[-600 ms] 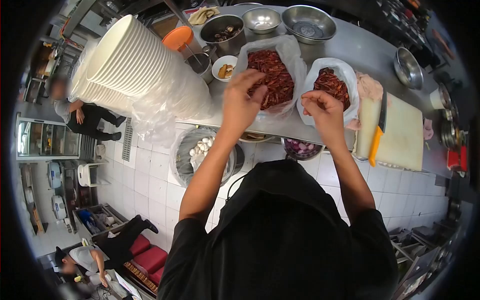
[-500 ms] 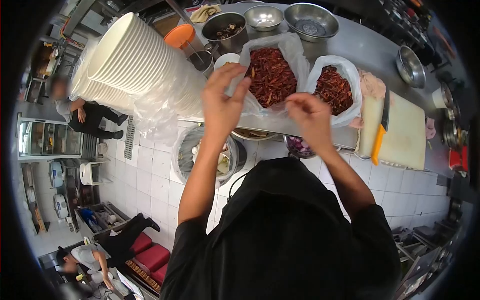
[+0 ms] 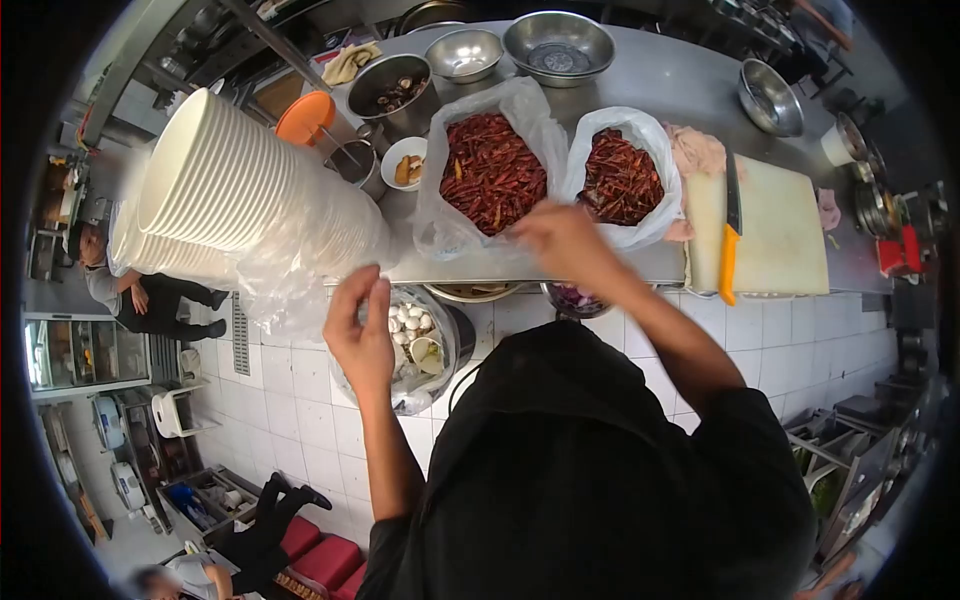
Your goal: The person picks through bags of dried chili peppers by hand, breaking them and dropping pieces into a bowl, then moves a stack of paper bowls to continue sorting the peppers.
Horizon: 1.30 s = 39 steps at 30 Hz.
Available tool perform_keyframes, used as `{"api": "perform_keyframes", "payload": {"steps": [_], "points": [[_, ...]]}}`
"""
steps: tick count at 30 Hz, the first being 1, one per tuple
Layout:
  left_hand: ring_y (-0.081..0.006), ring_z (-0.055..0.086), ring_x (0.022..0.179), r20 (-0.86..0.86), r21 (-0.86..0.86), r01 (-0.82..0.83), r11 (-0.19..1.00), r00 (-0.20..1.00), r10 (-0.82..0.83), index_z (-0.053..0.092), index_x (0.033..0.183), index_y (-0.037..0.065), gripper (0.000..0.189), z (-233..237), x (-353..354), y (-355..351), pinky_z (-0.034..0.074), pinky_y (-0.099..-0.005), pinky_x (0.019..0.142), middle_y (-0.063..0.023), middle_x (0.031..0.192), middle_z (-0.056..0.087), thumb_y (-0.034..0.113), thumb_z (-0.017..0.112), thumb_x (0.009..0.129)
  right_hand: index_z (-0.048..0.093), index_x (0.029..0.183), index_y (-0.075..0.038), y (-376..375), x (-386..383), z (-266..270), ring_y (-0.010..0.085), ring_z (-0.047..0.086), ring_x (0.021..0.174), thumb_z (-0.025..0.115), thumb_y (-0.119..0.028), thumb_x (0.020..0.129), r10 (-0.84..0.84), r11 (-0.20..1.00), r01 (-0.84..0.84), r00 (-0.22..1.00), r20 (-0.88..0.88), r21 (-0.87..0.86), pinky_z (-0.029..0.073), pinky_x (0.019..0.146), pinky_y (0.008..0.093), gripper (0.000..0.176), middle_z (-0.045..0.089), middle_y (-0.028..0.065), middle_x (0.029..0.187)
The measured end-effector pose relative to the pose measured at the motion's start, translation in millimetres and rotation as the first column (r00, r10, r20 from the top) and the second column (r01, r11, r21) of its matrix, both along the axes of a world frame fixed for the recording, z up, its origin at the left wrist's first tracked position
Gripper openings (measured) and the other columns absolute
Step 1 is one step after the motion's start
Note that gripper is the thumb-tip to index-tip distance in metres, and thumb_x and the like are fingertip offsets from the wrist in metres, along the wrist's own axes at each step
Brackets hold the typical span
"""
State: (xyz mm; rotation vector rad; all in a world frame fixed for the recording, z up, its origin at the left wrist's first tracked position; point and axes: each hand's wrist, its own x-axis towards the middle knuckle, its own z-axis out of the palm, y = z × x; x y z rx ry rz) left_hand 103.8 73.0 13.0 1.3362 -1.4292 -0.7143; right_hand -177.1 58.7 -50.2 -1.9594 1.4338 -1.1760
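My left hand (image 3: 362, 335) is over the near side of a lined bin (image 3: 455, 345), its thumb and fingertips drawn together. Whatever they pinch, if anything, is too small to make out. Slightly blurred, my right hand (image 3: 565, 245) is curled closed at the near right edge of a large clear bag of dried red chilies (image 3: 493, 172); its contents are hidden. Just right of that bag stands a smaller white bag of dried chilies (image 3: 622, 178). The bin holds white round pieces and pale green scraps.
Stacked white tubs (image 3: 215, 180) in plastic lean at the left. Behind are a pot of mushrooms (image 3: 392, 95), a small white bowl (image 3: 404, 163) and a steel bowl (image 3: 558, 45). Rightward, a yellow-handled knife (image 3: 730, 230) lies on a cutting board (image 3: 785, 230). Other people are at left.
My left hand has gone from the large chili bag down and left to the bin, its fingers closing. My right hand has stayed near the bag's right edge. The view has shifted.
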Motion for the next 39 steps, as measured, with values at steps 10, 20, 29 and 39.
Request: {"api": "perform_keyframes", "payload": {"steps": [10,20,29,39], "points": [[-0.016,0.064,0.09,-0.051,0.081,0.113,0.99,0.993,-0.109,0.071,0.102,-0.004,0.017,-25,-18,11,0.049,-0.0271,0.083,-0.011,0.101,0.071,0.001,0.07,0.086,0.077,0.098,-0.008,-55,-164,-54,0.0358,0.064,0.102,0.065,-0.012,0.079,-0.394,0.842,0.533,0.711,-0.583,0.081,0.05,0.095,0.0422,0.023,0.069,0.0189,0.101],[-0.0181,0.066,0.092,0.027,-0.027,0.202,0.979,0.979,-0.201,0.071,0.103,-0.002,0.018,-10,-42,10,0.05,-0.0284,0.085,-0.0122,0.105,0.071,0.0,0.073,0.085,0.071,0.095,-0.003,-53,-160,-48,0.0334,0.067,0.091,0.067,-0.013,0.082,-0.556,0.82,0.563,0.739,-0.38,-0.104,0.052,0.084,0.0412,0.017,0.069,0.0178,0.094],[-0.0319,0.064,0.101,0.379,-0.427,0.416,0.803,0.889,-0.258,0.071,0.106,0.005,0.033,14,-111,-8,0.052,-0.0395,0.086,-0.0117,0.115,0.067,-0.001,0.078,0.074,0.07,0.096,0.001,7,-40,67,0.0295,0.069,0.08,0.068,-0.007,0.083,-0.071,0.979,0.074,0.997,-0.021,0.191,0.053,0.074,0.0359,0.015,0.071,0.0154,0.088],[-0.0312,0.068,0.083,0.254,-0.268,0.359,0.894,0.921,-0.294,0.073,0.092,0.001,0.015,-7,-118,-13,0.054,-0.0377,0.074,-0.014,0.09,0.07,0.0,0.075,0.077,0.071,0.095,0.0,17,-14,67,0.0327,0.068,0.079,0.066,-0.006,0.082,-0.026,0.974,0.014,0.998,0.05,0.226,0.052,0.075,0.0384,0.015,0.07,0.0172,0.088]]}}
